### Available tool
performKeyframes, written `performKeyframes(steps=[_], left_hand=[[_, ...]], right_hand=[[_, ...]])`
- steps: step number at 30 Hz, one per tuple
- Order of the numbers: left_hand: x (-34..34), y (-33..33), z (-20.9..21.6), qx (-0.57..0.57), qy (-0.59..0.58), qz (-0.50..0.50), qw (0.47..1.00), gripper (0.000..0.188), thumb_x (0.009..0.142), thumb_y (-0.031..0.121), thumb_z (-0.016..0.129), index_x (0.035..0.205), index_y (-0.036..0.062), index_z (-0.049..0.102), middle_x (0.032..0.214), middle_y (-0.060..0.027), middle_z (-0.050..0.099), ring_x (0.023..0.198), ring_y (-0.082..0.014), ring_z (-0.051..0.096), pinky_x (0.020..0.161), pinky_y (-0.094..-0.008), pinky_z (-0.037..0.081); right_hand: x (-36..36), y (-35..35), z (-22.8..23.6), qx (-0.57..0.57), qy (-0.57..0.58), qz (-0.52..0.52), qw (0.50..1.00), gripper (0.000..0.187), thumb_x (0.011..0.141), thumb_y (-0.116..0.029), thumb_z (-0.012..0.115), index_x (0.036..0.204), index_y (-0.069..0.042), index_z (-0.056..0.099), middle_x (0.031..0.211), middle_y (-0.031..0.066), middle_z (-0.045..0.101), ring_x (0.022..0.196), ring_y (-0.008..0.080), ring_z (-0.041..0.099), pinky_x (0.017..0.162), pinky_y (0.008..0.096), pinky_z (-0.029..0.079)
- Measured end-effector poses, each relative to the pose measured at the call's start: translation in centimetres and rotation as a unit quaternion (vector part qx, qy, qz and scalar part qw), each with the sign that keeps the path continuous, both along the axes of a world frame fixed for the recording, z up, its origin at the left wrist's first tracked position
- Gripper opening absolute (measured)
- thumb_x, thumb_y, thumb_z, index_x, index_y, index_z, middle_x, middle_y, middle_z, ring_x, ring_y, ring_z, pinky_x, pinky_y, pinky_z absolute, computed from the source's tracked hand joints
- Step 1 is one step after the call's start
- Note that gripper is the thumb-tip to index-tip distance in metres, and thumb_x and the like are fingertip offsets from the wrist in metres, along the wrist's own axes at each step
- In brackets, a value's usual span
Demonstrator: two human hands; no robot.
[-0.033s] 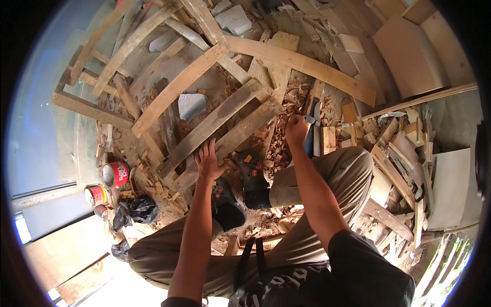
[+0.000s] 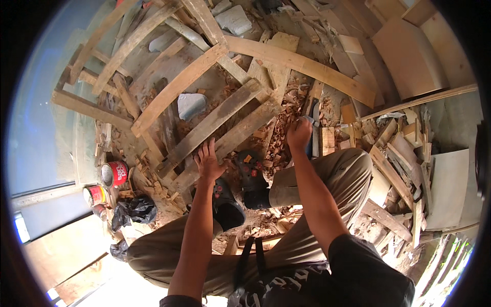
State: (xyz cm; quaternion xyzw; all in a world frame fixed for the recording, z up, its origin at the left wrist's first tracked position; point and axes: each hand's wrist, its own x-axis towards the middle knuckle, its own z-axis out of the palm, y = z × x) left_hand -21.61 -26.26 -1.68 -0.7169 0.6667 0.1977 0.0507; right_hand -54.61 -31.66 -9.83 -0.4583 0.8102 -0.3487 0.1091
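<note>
My left hand [image 2: 208, 162] lies with its fingers outstretched on two worn wooden slats, the upper slat [image 2: 220, 123] and the lower slat [image 2: 245, 128], which run side by side at a slant. My right hand [image 2: 299, 134] is closed in a fist above the wood shavings [image 2: 279, 135], right of the slats' far ends. A small grey end [image 2: 310, 120] shows beside the fist; what the fingers hold is mostly hidden. Close behind it is a dark blue, long object [image 2: 315, 110], its kind unclear.
A nailed wooden frame [image 2: 179, 89] spreads ahead and left. Pale stone-like blocks [image 2: 192, 106] lie on the ground. A red can [image 2: 114, 174], a second can [image 2: 95, 195] and a black plastic bag [image 2: 134, 211] are at left. Scrap wood [image 2: 396, 169] is heaped at right, below a board [image 2: 409, 56].
My right fist has shifted very slightly to the right and nearer to me. The left hand and the slats have stayed in place.
</note>
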Motion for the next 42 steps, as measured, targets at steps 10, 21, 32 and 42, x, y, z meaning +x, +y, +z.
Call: performKeyframes(steps=[10,21,32,42], left_hand=[[1.3,-0.2,1.4,-0.042,0.07,0.013,0.997,0.088,0.086,0.047,0.073,0.155,0.0186,0.026,0.156,-0.017,0.031,0.146,-0.0384,0.024,0.119,-0.0548,0.019],[17.0,11.2,1.5,-0.395,0.192,0.635,0.636,0.037,0.101,0.03,0.054,0.123,0.0004,0.053,0.121,-0.0182,0.059,0.108,-0.0369,0.059,0.092,-0.0507,0.047],[20.0,4.1,-4.1,-0.257,0.385,0.619,0.635,0.074,0.103,0.055,0.039,0.146,-0.0058,0.038,0.134,-0.0266,0.055,0.125,-0.0422,0.053,0.098,-0.051,0.045],[19.3,4.3,-5.3,-0.381,0.323,0.62,0.605,0.05,0.105,0.044,0.039,0.117,-0.0036,0.051,0.104,-0.0324,0.062,0.099,-0.0508,0.059,0.081,-0.0551,0.046]], right_hand=[[-2.4,3.0,-3.8,0.255,0.063,0.057,0.963,0.048,0.085,-0.023,0.069,0.115,0.008,0.047,0.104,0.0274,0.061,0.089,0.0397,0.066,0.075,0.0496,0.056],[3.0,2.0,3.1,-0.102,-0.352,0.083,0.927,0.043,0.1,-0.042,0.054,0.094,0.001,0.06,0.075,0.0106,0.061,0.053,0.0234,0.055,0.048,0.0388,0.046],[21.1,17.6,13.2,0.269,-0.255,0.393,0.842,0.051,0.102,-0.052,0.044,0.088,-0.005,0.059,0.061,-0.0003,0.051,0.054,0.0114,0.052,0.049,0.0299,0.041],[34.6,15.0,16.0,0.202,-0.103,0.549,0.804,0.051,0.105,-0.045,0.04,0.094,0.001,0.057,0.066,0.0102,0.06,0.057,0.0194,0.06,0.054,0.0344,0.045]])
